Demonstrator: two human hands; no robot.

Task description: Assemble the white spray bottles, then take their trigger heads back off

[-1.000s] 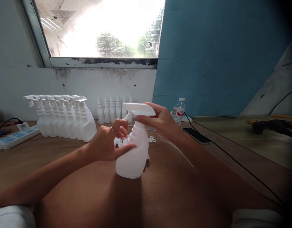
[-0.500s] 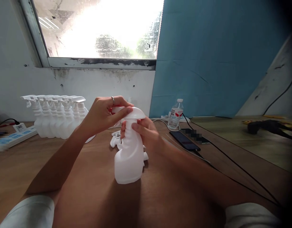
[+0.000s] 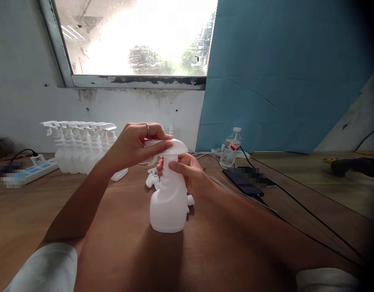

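Observation:
A white spray bottle stands nearly upright over the table in front of me. Its white trigger sprayer head sits on the neck, with the trigger pointing left. My left hand, a ring on one finger, pinches the sprayer head from above and the left. Around the ribbed neck, just below the head, my right hand is closed. Behind the bottle lie white sprayer heads, partly hidden by the bottle and my hands.
A row of several white spray bottles stands at the back left, beside a power strip. At the right are a clear water bottle, phones and cables. A wall with a window rises behind the table.
The whole view has shifted slightly, so the scene sits farther right. The bottle is a little more upright. Both hands keep their hold on the sprayer head and neck.

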